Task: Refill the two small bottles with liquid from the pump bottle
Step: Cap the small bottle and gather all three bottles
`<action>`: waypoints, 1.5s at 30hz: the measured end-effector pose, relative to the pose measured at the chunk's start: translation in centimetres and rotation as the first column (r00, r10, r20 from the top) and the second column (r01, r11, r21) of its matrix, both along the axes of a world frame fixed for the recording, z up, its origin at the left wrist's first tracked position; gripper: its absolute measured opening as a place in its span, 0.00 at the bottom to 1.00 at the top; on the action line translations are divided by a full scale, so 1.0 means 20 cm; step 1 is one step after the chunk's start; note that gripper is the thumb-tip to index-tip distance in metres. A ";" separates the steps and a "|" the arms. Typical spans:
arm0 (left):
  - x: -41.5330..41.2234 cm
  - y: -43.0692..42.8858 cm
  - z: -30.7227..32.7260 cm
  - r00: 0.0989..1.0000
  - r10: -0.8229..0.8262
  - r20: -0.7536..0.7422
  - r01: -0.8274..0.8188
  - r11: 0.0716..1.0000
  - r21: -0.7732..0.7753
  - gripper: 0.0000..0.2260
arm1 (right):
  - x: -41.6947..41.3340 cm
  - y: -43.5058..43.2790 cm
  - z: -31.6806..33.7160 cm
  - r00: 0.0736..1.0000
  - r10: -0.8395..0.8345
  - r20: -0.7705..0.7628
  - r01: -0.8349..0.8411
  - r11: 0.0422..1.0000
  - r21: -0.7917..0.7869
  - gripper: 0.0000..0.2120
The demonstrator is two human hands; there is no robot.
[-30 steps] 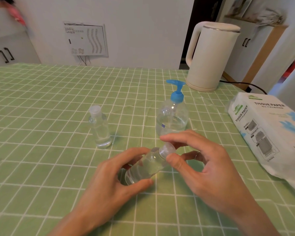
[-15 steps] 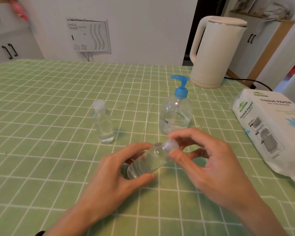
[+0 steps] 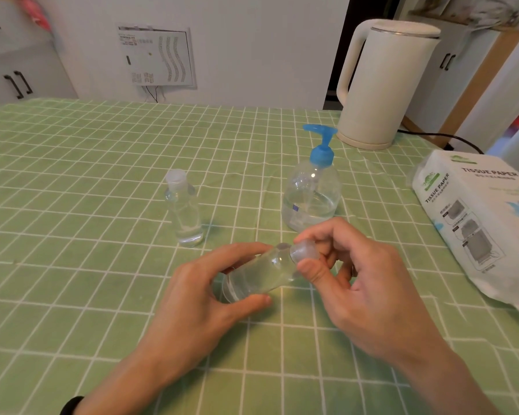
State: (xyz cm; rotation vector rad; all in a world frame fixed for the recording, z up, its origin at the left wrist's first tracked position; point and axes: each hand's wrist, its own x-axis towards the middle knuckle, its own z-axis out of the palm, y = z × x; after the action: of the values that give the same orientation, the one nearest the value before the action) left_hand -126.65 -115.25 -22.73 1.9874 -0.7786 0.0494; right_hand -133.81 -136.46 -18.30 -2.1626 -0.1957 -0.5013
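Above the green checked tablecloth (image 3: pixel 72 175), we are holding one small bottle (image 3: pixel 261 277) tilted, its neck pointing up and to the right. Our left hand (image 3: pixel 198 298) is gripping its clear body, thumb below and fingers curled over the top, while our right hand (image 3: pixel 366 289) is pinching its cap (image 3: pixel 304 254) between thumb and forefinger. Behind, the second small bottle (image 3: pixel 184 214) is standing upright and capped, well apart from the pump bottle (image 3: pixel 312 193), which is standing just beyond our right fingers. A white kettle (image 3: pixel 384 85) and a tissue pack (image 3: pixel 477 217) are sitting further right.
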 end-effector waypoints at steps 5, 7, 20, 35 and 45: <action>-0.01 -0.01 0.01 0.999 0.045 0.013 -0.045 0.999 0.007 0.26 | -0.01 0.02 0.00 0.999 -0.046 0.012 0.046 0.999 0.003 0.02; -0.02 -0.01 0.01 0.999 0.045 0.009 -0.045 0.999 0.014 0.25 | -0.01 0.02 0.00 0.999 -0.039 -0.004 0.039 0.999 0.028 0.03; 0.15 0.20 0.14 0.984 0.089 -0.155 -0.138 0.929 -0.343 0.24 | 0.01 0.00 0.00 0.998 -0.055 -0.029 0.060 0.979 0.195 0.18; 0.34 0.44 0.06 0.932 0.309 -0.187 -0.330 0.940 -0.090 0.18 | 0.07 -0.04 -0.08 0.990 -0.132 -0.041 0.138 0.971 0.196 0.18; 0.36 0.42 0.04 0.930 0.222 -0.293 -0.273 0.951 -0.145 0.32 | 0.08 -0.05 -0.09 0.983 -0.181 -0.022 0.182 0.966 0.184 0.17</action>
State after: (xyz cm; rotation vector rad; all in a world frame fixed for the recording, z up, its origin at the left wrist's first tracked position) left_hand -119.38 -106.79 -22.03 1.8549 -0.3279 -0.0045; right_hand -132.28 -137.39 -20.15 -2.0084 0.0513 -0.5942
